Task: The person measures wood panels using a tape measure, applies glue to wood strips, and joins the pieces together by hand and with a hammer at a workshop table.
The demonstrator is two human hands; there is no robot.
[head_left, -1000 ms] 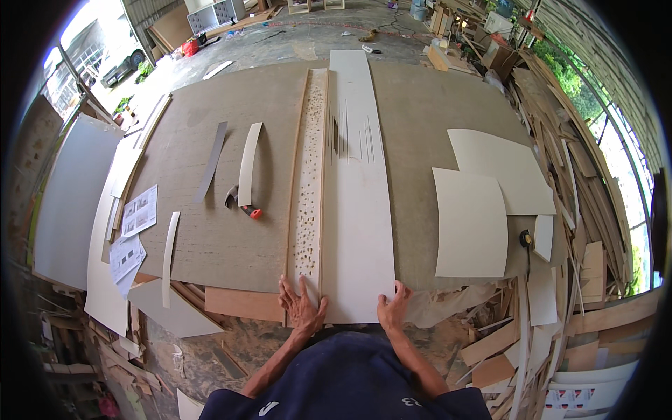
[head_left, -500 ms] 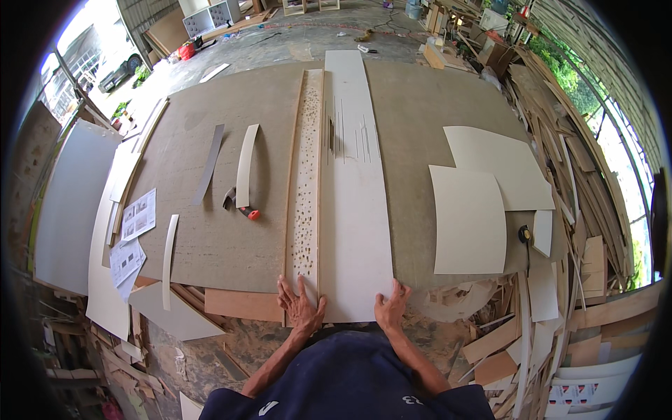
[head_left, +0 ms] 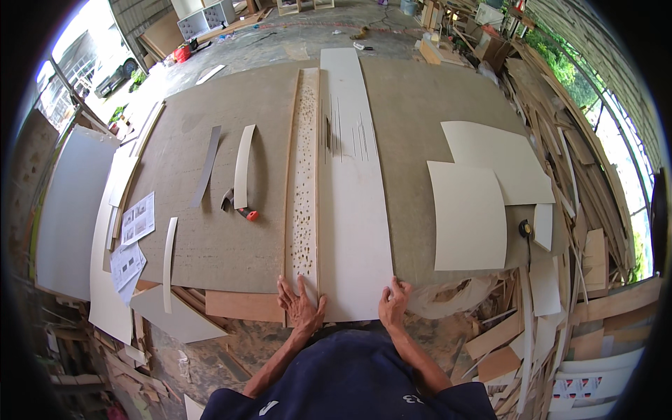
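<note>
A long white board lies lengthwise in front of me, with several dark lines or slits toward its far part. Against its left side runs a narrow panel with a pale, speckled, hole-dotted face and thin wooden strips along both long edges. My left hand rests with spread fingers on the near end of this narrow panel, its thumb reaching the white board. At the white board's near right corner, my right hand has its fingers bent around the edge. Its fingertips under the board are hidden.
Beneath everything is a large brown-grey sheet. On it lie a hammer, thin strips, printed papers, cream panels and a tape measure. Wood offcuts crowd the right side and the floor.
The fingers of my right hand have drawn closer together at the board's corner. My left hand keeps its place. The whole view has shifted slightly.
</note>
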